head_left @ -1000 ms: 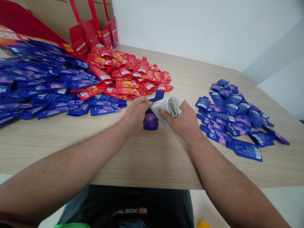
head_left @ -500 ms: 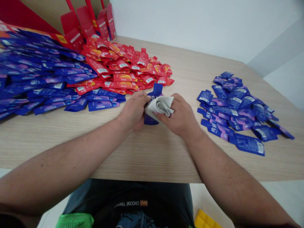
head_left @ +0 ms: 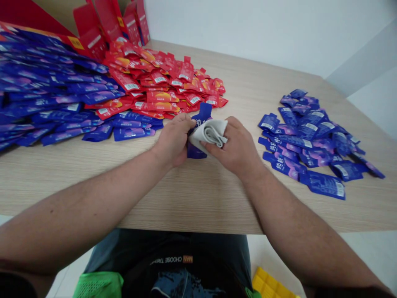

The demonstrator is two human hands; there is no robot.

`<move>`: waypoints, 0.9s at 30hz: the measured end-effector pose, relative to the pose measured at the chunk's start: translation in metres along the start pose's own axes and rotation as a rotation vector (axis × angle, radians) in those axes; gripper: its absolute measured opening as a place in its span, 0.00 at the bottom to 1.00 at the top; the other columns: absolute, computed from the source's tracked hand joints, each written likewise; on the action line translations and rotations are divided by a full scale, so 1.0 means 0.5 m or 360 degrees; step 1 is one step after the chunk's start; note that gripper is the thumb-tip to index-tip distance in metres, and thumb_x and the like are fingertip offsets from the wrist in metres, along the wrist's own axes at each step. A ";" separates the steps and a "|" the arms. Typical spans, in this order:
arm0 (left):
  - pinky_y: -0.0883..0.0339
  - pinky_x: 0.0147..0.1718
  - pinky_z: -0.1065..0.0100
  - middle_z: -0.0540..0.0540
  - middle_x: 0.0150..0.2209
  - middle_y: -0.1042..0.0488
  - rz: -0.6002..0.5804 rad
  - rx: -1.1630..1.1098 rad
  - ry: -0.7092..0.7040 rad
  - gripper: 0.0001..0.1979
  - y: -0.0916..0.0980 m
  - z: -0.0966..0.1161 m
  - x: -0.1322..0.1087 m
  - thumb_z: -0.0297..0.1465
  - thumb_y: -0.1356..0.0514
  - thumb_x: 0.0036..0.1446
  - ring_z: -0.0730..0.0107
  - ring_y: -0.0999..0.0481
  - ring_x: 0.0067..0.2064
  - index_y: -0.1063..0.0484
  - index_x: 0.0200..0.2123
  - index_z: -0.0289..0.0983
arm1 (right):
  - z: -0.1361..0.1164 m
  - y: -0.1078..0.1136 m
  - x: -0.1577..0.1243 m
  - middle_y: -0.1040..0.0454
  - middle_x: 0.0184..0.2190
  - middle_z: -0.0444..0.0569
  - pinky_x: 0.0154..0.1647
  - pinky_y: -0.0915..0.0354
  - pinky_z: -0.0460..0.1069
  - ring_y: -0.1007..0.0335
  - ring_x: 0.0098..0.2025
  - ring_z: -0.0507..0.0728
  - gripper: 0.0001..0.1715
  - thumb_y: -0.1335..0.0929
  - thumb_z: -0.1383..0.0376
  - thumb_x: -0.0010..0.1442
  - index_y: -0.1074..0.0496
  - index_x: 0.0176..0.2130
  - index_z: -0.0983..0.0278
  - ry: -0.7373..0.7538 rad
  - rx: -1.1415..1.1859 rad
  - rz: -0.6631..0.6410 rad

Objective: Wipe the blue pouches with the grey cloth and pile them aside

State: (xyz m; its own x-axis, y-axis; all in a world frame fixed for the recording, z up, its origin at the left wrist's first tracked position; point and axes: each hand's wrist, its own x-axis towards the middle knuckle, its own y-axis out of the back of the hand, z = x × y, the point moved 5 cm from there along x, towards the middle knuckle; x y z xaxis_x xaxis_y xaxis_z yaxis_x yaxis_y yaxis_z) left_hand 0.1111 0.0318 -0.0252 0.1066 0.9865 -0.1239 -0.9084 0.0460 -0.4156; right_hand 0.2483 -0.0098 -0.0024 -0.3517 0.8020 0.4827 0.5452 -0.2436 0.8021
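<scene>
Above the middle of the table, my left hand (head_left: 176,138) grips a blue bottle-shaped sachet (head_left: 197,154) by its left edge, its narrow neck pointing away from me. My right hand (head_left: 237,145) is closed on a folded, rolled grey-white cloth (head_left: 211,131). The cloth lies against the front of the sachet and hides its middle. Above and below the cloth, the sachet's neck and bottom edge show. Part of the right fingers is hidden behind the cloth.
To the left spreads a big heap of blue sachets (head_left: 58,99), with red sachets (head_left: 167,82) beyond it. Red boxes (head_left: 105,25) stand at the back left. A smaller pile of blue sachets (head_left: 310,140) lies on the table (head_left: 186,198) at right. A white wall borders the back.
The view has tilted slightly, so the table sits a little higher. Both hands keep their grips, with the cloth still against the sachet and only slightly shifted.
</scene>
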 end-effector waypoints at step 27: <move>0.41 0.23 0.72 0.54 0.23 0.40 -0.0155 0.0114 -0.0023 0.10 -0.002 -0.001 -0.003 0.24 0.40 0.55 0.75 0.39 0.23 0.39 0.26 0.39 | 0.047 0.050 0.004 0.22 0.45 0.53 0.54 0.29 0.62 0.26 0.50 0.65 0.24 0.29 0.45 0.63 0.25 0.50 0.59 -0.0206 0.0185 0.0384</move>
State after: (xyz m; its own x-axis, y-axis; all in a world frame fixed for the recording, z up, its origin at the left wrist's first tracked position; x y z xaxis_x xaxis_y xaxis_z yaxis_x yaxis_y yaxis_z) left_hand 0.1120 0.0304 -0.0251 0.1908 0.9789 -0.0730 -0.9206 0.1526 -0.3596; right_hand 0.2792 -0.0017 0.0104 -0.1052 0.7933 0.5997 0.6876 -0.3776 0.6201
